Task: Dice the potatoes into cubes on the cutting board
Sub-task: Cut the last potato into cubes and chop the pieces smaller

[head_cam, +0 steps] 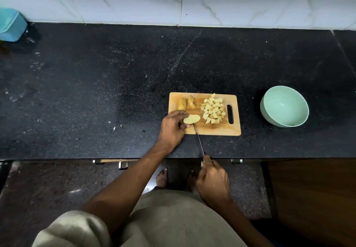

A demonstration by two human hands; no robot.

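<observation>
We see a black speckled stone countertop (96,84) running the full width of the view, backed by a wall of white marble-veined tiles (231,0). On it, well apart from one another, stand a pale green bowl (284,106) at the right, tipped a little toward us, and a light blue plastic container (11,25) at the far left edge, beside the wall. Below the counter's front edge we notice metal drawer handles (123,164), a brown wooden cabinet front (312,198) at the right and a dark speckled floor (48,189).
</observation>
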